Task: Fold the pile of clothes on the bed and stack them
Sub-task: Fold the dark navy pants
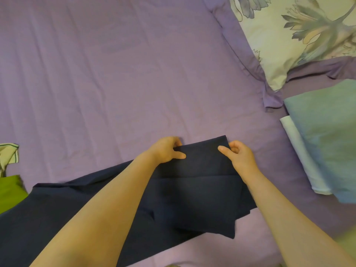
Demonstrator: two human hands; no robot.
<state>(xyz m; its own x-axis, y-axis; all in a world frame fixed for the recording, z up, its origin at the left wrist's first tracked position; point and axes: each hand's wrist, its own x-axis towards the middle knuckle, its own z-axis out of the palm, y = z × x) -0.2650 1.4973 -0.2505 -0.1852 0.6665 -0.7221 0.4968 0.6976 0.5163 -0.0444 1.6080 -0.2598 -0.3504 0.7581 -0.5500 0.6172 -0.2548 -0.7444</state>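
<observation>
On the purple bed (pixel 115 74), the left hand (pixel 165 151) and right hand (pixel 238 157) each pinch the far edge of the navy garment (pixel 192 199), fingers curled under and thumbs on top. To fold well, keep both corners level and the edges aligned. No writing or labels are visible.

Head view, close, down over bed (pixel 115 74)

Garment (pixel 192 199) on bed (pixel 96 83), pillow (pixel 289 35) far right (folded stack (pixel 327 141) below it), clothes (pixel 9 189) left.
</observation>
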